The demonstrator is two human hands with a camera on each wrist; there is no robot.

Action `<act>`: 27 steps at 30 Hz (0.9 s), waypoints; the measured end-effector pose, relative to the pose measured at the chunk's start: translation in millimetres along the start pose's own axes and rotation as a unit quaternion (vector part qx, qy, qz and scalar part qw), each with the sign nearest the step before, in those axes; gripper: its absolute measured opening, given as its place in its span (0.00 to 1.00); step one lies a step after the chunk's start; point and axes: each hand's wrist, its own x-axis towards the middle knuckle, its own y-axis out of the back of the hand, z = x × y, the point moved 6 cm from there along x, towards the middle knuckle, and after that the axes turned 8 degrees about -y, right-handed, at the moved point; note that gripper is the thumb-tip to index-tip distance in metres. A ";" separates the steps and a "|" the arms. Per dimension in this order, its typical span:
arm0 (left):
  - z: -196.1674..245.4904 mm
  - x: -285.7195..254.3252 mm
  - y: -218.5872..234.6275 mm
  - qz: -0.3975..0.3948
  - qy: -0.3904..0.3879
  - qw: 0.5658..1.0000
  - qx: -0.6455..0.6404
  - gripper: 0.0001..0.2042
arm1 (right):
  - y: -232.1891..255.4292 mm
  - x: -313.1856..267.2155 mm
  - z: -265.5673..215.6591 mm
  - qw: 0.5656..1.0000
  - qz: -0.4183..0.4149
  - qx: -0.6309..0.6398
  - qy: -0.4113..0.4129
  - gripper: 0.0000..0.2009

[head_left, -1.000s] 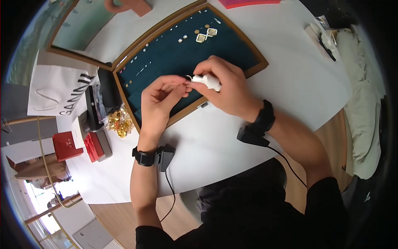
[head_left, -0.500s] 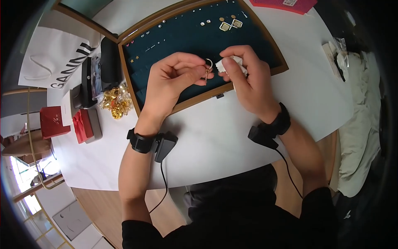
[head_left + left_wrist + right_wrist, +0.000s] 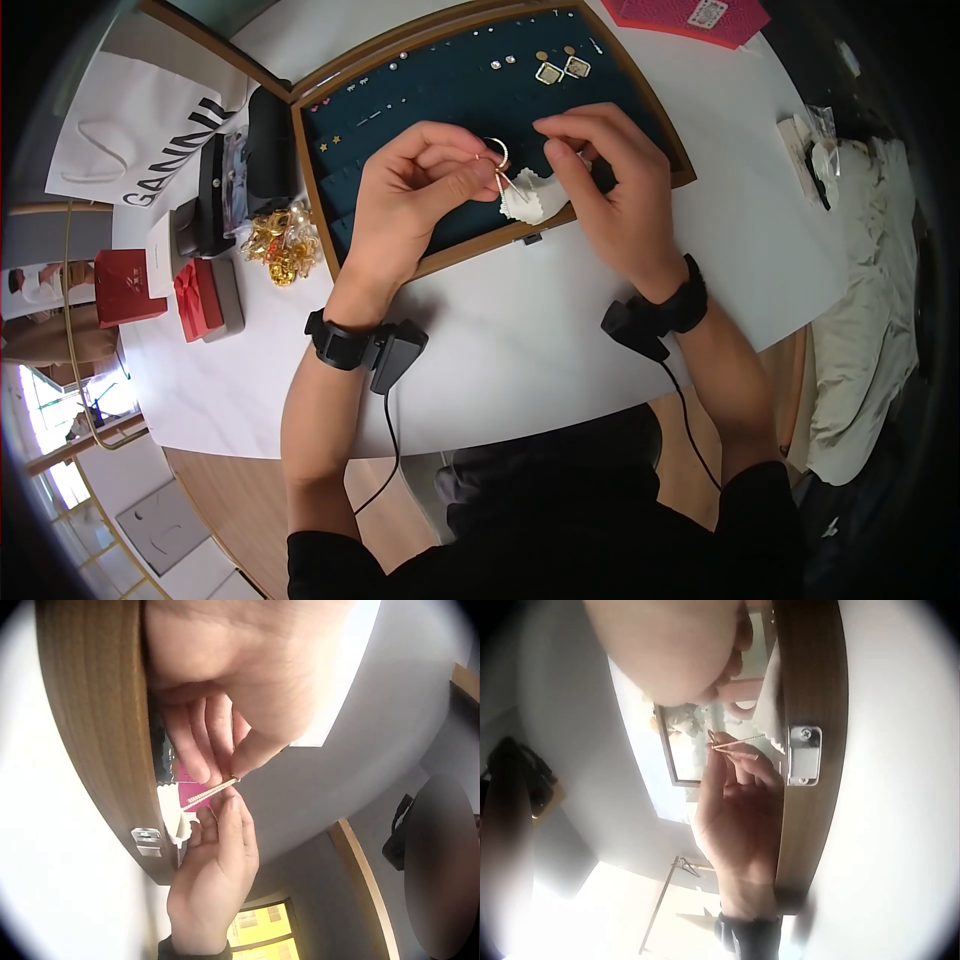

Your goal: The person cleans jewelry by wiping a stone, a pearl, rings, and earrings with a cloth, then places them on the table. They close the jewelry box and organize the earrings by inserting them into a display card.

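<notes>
Two small star studs (image 3: 329,143) sit at about ten o'clock from the left hand (image 3: 415,195), a landmark worth leaving undisturbed. The left hand pinches a hoop earring (image 3: 507,153) between thumb and fingers, at two to three o'clock from its own palm, above the dark lining (image 3: 430,105) of the display case (image 3: 470,257). That grip looks right for so slight a piece: a light, firm pinch should steady it, while hard pressure could bend the two thin bars (image 3: 213,790) that slant out from the fingertips. At about five o'clock from the hoop is a white cloth (image 3: 537,202), very near the bar ends; its scalloped edge could snag them, so a small gap, or a smooth fold turned toward the metal, seems wise. At one o'clock from the hoop lie two square earrings (image 3: 549,74), which a sweeping cloth might drag. Farther right, the right hand (image 3: 625,190) has its thumb and forefinger apart, with the cloth at nine o'clock; whether its lower fingers grip the cloth I cannot tell. Working low over the lining should soften any drop.
</notes>
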 end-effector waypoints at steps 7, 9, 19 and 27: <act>4.3 0.4 3.8 0.059 -0.008 0.998 -0.013 0.11 | 0.8 0.9 -9.8 0.981 -0.102 -0.121 0.115 0.12; 3.0 1.4 3.3 0.067 -0.003 0.998 -0.022 0.11 | -7.0 -3.2 -4.7 0.976 -0.145 -0.123 0.105 0.10; 2.5 -0.2 8.1 0.073 -0.026 0.997 -0.003 0.12 | 3.2 4.4 10.8 0.993 -0.058 -0.099 -0.029 0.04; 2.0 -0.4 5.1 0.046 -0.008 0.999 0.006 0.13 | 18.0 2.5 10.2 0.995 0.043 -0.003 -0.088 0.04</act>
